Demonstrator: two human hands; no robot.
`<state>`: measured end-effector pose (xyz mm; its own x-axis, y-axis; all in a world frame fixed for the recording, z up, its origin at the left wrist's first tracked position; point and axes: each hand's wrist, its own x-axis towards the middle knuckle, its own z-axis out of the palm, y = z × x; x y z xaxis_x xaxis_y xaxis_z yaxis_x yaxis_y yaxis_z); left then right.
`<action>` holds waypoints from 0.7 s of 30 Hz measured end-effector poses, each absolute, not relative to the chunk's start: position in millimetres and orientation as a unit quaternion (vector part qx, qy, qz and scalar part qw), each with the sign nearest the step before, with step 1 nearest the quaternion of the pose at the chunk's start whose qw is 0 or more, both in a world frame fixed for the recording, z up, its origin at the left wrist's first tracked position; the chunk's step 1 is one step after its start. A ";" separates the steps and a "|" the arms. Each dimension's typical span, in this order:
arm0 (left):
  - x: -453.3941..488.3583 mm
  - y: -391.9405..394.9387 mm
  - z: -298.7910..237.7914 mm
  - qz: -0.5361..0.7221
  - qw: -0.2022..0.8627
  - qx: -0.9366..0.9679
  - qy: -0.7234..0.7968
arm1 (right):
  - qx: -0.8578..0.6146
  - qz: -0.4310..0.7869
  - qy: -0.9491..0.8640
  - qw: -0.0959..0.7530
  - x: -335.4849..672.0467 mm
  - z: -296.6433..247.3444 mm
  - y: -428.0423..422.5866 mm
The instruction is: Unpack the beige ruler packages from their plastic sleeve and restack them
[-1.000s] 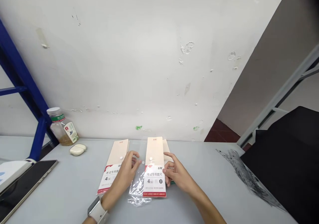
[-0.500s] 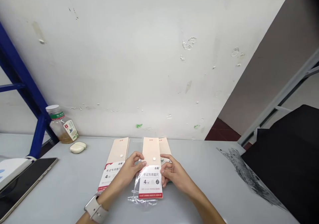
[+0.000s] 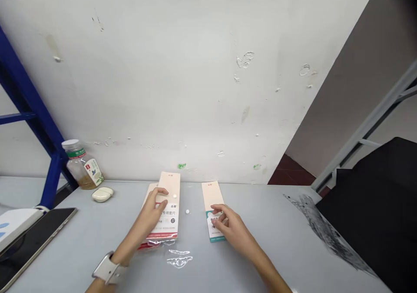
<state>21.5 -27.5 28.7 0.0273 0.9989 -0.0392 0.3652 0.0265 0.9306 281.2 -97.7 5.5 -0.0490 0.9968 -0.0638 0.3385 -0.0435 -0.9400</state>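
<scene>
My left hand (image 3: 153, 208) grips a flat ruler-set pack (image 3: 170, 217) with a cream top, a white printed label and a red band. It lies over another red-banded pack (image 3: 148, 246), which is mostly covered. On the right, a similar pack with a teal band (image 3: 217, 240) is on the table. My right hand (image 3: 230, 225) is over its right side, thumb and forefinger apart; whether the fingertips touch it is unclear. Between the packs there is clear plastic (image 3: 180, 259) with a small white round dot (image 3: 187, 211) above it.
At the left are a bottle (image 3: 83, 167), a cream oval case (image 3: 102, 194), a dark-screened tablet (image 3: 35, 245) and a white box (image 3: 18, 228). A blue frame (image 3: 54, 175) stands behind them. A black object (image 3: 374, 210) borders the right side.
My left hand has carried the red-banded pack leftward from the middle onto the other one. My right hand has let go of it, and the teal-banded pack is now uncovered.
</scene>
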 end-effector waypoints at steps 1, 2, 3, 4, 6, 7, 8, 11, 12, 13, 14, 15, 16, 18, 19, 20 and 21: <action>12.7 -22.8 30.4 0.368 0.405 0.598 0.586 | -0.602 0.382 -0.600 0.363 286.1 6.2 -97.7; 4.1 -18.4 31.3 0.363 0.378 0.618 0.586 | -0.620 0.339 -0.618 0.343 290.8 7.4 -97.9; -4.0 -14.6 31.4 0.358 0.337 0.637 0.594 | -0.633 0.313 -0.632 0.319 295.2 8.9 -98.2; -11.2 -11.4 30.7 0.345 0.298 0.652 0.606 | -0.642 0.301 -0.641 0.293 299.0 10.4 -98.6; -21.8 -7.4 27.2 0.281 0.252 0.672 0.637 | -0.654 0.300 -0.651 0.242 304.6 12.3 -99.5; -25.1 -6.6 24.9 0.243 0.236 0.676 0.654 | -0.659 0.302 -0.653 0.220 306.2 12.4 -99.9; -27.1 -6.3 22.3 0.210 0.222 0.677 0.669 | -0.663 0.300 -0.655 0.201 307.0 12.0 -100.2; -27.5 -7.9 15.2 0.171 0.179 0.674 0.696 | -0.672 0.295 -0.658 0.167 306.6 9.8 -100.7; -26.7 -8.8 13.4 0.170 0.168 0.672 0.701 | -0.674 0.296 -0.656 0.163 306.1 9.3 -100.9; -25.8 -9.7 12.0 0.164 0.157 0.672 0.705 | -0.676 0.300 -0.653 0.163 305.7 9.2 -101.1; -24.9 -10.5 11.0 0.157 0.146 0.675 0.706 | -0.676 0.304 -0.651 0.167 305.6 9.3 -101.3; -24.1 -11.2 10.4 0.149 0.134 0.681 0.704 | -0.675 0.308 -0.647 0.174 305.8 9.5 -101.5; -23.1 -11.8 10.2 0.142 0.122 0.689 0.700 | -0.676 0.312 -0.642 0.183 306.4 9.8 -101.6; -20.1 -12.9 10.9 0.139 0.096 0.703 0.691 | -0.678 0.327 -0.626 0.206 308.6 9.9 -101.1; -17.4 -13.5 11.7 0.144 0.079 0.706 0.688 | -0.679 0.337 -0.614 0.219 310.0 9.5 -100.5; -13.6 -14.4 12.6 0.151 0.063 0.708 0.687 | -0.680 0.349 -0.601 0.235 311.4 9.0 -99.5; -8.5 -15.9 13.5 0.161 0.046 0.714 0.680 | -0.679 0.360 -0.588 0.252 312.7 8.2 -98.2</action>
<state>-8.5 -15.9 13.5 0.0241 0.9856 0.1676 0.9557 -0.0719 0.2854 312.7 -98.2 8.2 0.0501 0.9801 -0.1919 0.6169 -0.1815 -0.7658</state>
